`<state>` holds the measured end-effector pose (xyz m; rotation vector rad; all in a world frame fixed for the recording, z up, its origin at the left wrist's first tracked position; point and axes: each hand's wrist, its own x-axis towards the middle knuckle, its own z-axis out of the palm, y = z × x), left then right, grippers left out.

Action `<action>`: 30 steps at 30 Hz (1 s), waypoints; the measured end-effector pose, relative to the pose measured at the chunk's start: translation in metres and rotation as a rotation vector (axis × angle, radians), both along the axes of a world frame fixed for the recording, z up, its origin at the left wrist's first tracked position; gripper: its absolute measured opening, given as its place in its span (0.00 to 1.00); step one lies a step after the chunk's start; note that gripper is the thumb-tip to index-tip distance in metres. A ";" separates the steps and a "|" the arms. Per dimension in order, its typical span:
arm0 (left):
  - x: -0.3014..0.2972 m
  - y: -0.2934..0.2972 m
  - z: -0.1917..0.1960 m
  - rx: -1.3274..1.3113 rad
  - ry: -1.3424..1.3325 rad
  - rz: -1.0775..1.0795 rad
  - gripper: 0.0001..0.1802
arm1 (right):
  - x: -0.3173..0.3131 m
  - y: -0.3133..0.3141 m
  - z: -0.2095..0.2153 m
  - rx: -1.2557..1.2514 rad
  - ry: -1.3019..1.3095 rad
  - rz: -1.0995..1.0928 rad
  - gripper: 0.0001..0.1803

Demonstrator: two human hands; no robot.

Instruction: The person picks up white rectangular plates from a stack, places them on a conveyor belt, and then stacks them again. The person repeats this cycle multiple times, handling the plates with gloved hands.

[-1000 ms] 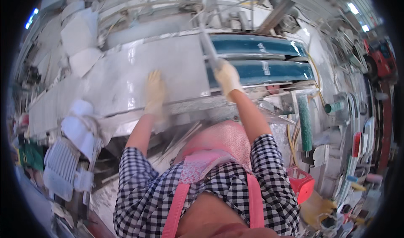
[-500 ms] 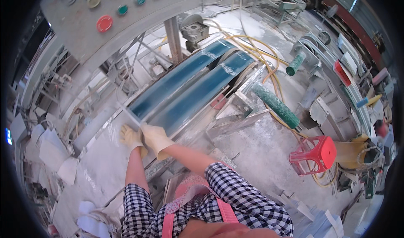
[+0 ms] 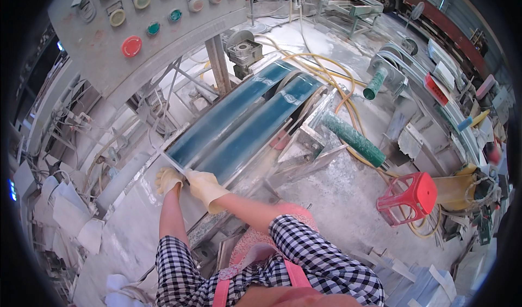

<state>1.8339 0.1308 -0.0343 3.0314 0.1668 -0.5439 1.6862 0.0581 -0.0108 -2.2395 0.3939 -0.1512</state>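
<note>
While I watch from the head view, both gloved hands sit at the near end of the two long blue strips (image 3: 239, 125) lying side by side on the machine bed. My left hand (image 3: 167, 180), in a pale yellow glove, is curled at the near left corner of the strips, touching the edge; whether its fingers pinch anything I cannot tell. My right hand (image 3: 205, 186), same kind of glove, lies just beside it, fingers drawn together and pointing up-left onto the near edge of the strips, pressed flat against it. The strips run away from me, up and to the right, toward a grey motor (image 3: 244, 49). Above them tilts a grey control panel (image 3: 92, 30) with round buttons, one red (image 3: 131, 46), the others green and pale. Right of the bed, a green textured roller (image 3: 354, 139) lies on the dusty white floor, with yellow hoses (image 3: 331, 76) looping behind it. Farther right stands a red plastic stool (image 3: 409, 197). Checked sleeves and pink straps show at the bottom.
</note>
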 end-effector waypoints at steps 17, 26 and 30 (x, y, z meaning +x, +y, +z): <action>-0.007 0.126 0.021 -1.059 -0.055 -0.010 0.23 | 0.020 0.014 0.005 -0.010 0.096 0.157 0.12; -0.008 0.099 -0.006 -1.338 0.047 0.083 0.24 | -0.001 0.020 0.027 0.070 0.078 0.196 0.11; -0.012 0.108 -0.014 -0.765 -0.219 -0.153 0.36 | -0.001 0.039 0.013 0.181 0.222 0.107 0.19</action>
